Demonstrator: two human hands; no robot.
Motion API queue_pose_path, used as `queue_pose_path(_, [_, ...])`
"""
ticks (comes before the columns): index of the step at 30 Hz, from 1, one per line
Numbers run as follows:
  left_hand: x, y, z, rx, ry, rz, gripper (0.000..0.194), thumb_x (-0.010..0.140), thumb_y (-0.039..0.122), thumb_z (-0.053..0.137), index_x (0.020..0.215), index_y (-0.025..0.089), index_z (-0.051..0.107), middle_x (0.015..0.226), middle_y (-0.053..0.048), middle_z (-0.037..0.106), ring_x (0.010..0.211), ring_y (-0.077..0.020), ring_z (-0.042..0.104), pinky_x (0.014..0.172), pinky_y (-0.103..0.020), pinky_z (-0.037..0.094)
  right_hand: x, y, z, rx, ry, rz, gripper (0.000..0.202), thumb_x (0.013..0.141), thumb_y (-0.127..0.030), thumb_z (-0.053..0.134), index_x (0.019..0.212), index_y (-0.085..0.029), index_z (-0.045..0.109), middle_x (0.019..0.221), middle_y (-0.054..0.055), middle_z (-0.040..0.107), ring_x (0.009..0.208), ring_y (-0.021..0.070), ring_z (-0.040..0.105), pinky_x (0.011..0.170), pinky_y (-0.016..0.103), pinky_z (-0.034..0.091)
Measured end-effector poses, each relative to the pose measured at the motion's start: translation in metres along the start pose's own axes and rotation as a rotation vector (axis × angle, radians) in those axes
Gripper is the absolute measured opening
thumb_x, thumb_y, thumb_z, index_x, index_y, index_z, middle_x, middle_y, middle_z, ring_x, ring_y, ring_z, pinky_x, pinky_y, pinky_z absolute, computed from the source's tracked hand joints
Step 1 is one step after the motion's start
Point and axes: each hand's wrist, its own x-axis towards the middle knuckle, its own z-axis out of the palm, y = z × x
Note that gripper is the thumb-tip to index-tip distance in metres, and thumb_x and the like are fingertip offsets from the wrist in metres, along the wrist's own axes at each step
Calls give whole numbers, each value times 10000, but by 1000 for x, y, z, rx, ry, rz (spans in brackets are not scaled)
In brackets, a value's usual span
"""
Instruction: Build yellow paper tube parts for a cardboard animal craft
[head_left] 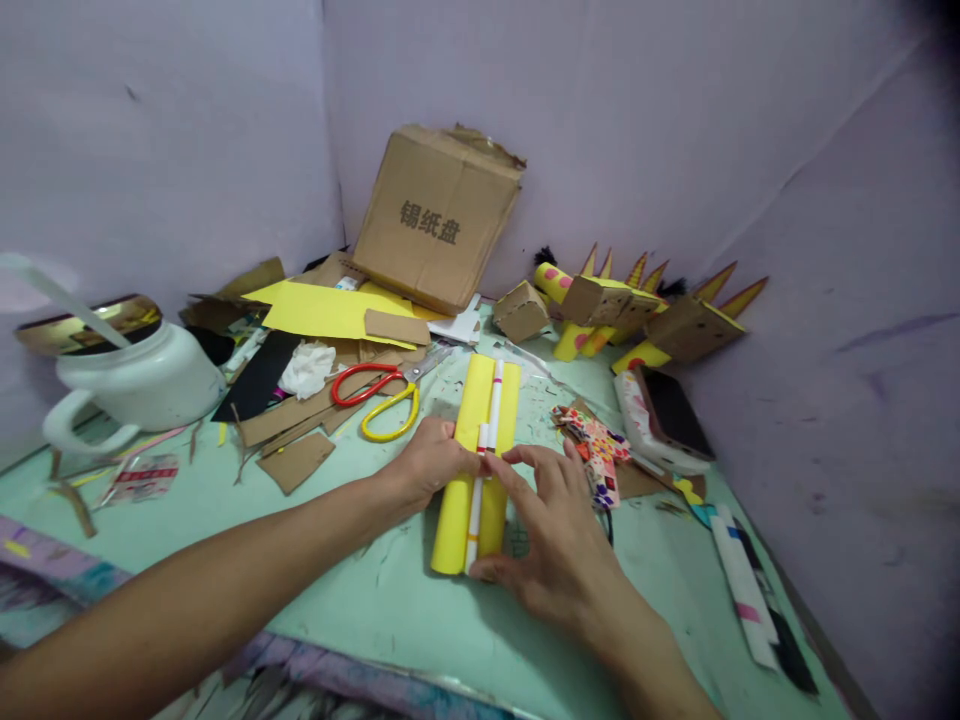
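Two yellow paper rolls (459,500) lie side by side in front of me, pointing away. In the groove between them rest white marker pens: one (496,390) with a pinkish band at the far end, one (474,520) with an orange band nearer me. My left hand (431,465) is closed on the left roll, its thumb reaching over to the pens near the middle. My right hand (551,520) spans the near pen, index fingertip at its upper end and thumb at its lower end. Part of the right roll is hidden behind this hand.
Red-and-yellow-handled scissors (397,390) lie beyond my left hand. Cardboard scraps (296,462), yellow paper (330,312) and a cardboard box (439,220) are behind. A white mug (142,380) stands left. Cardboard-and-yellow figures (607,305), a phone (667,410) and more markers (742,590) sit right.
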Motion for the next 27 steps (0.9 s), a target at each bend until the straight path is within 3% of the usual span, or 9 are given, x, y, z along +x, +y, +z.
queue_pose_path(7, [-1,2,1,25,8,-5,168,466,94,673,632,123,664,566,-9,644,518,-158,582,485,-250,462,3,1,1,9,-12,54,772,506,-474,779,1152,-165,491,1086,157,486,1013,340,461,971,646,222])
queue_pose_path(13, [-2,3,2,28,7,-1,189,461,113,683,648,127,668,564,6,632,530,-151,577,492,-243,459,9,1,-1,-7,-55,89,859,406,-481,817,1143,-144,532,1099,177,483,1036,365,445,980,641,217])
queue_pose_path(27, [-5,6,5,32,23,24,138,478,126,685,612,130,653,531,23,611,521,-137,562,487,-225,453,11,-2,-4,-38,-79,70,769,502,-461,783,1159,-138,545,1135,181,490,1063,346,445,1008,617,197])
